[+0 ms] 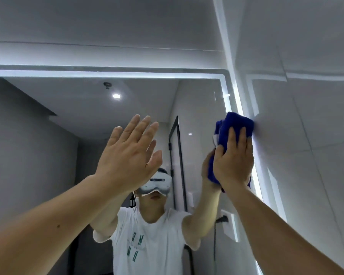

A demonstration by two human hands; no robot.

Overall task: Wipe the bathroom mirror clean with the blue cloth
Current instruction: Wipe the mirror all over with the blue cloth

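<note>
The bathroom mirror (48, 135) fills the wall ahead, framed by a lit strip along its top and right edge. My right hand (233, 161) presses the bunched blue cloth (236, 124) flat against the mirror's right edge, fingers spread over the cloth. The cloth's top sticks out above my fingers and touches the side wall. My left hand (127, 153) lies flat on the glass near the middle, fingers straight and together, holding nothing. Both forearms reach up from the bottom of the view.
A white tiled side wall (306, 135) meets the mirror at the right, close to the cloth. The mirror reflects a person in a white T-shirt (147, 241), a black-framed glass door (177, 155) and a ceiling light (116, 96).
</note>
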